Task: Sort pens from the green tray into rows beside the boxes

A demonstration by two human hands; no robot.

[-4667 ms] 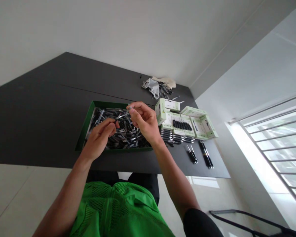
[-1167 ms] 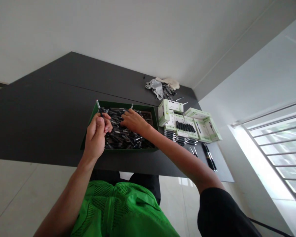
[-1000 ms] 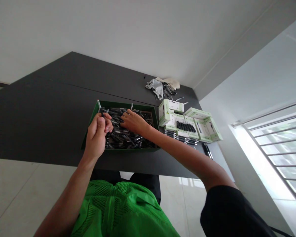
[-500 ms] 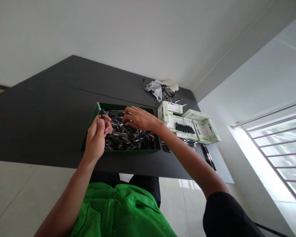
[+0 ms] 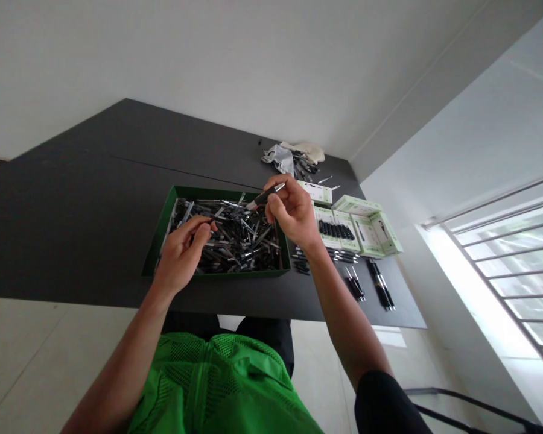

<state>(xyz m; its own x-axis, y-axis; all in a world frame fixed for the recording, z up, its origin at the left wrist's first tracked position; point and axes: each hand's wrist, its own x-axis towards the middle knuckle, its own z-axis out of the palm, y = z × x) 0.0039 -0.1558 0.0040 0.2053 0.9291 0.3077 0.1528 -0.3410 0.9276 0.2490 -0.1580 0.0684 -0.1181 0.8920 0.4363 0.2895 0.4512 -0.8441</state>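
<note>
- In the head view, your left hand (image 5: 183, 250) is over the left part of the green box (image 5: 163, 223). Its fingers are closed in a pinch on a slim dark piece (image 5: 212, 220); where that piece ends is hard to tell against the loose pens (image 5: 239, 250) below.
- Your right hand (image 5: 294, 211) is raised over the box's right side, thumb and fingers pinched on a black pen (image 5: 265, 197). The pen is tilted, its silver tip up and to the right, its paler end toward your left hand. The two held things look apart.
- The step in hand seems to be handling one piece per hand above the box, perhaps turning or checking the pen.
- The next move, as I judge it, calls for a light, steady pinch on both sides, and for minding the pen's tilt, since the thin pieces could slip among the loose pens.
- To your right on the surface (image 5: 72, 211) stand pale green cartons (image 5: 374, 232), one bearing a row of black pieces (image 5: 337, 230), with stacked pens (image 5: 344, 256) just in front.
- Beyond the cartons, a grey cloth (image 5: 280, 158) lies beside a pile of pens (image 5: 304, 169).
</note>
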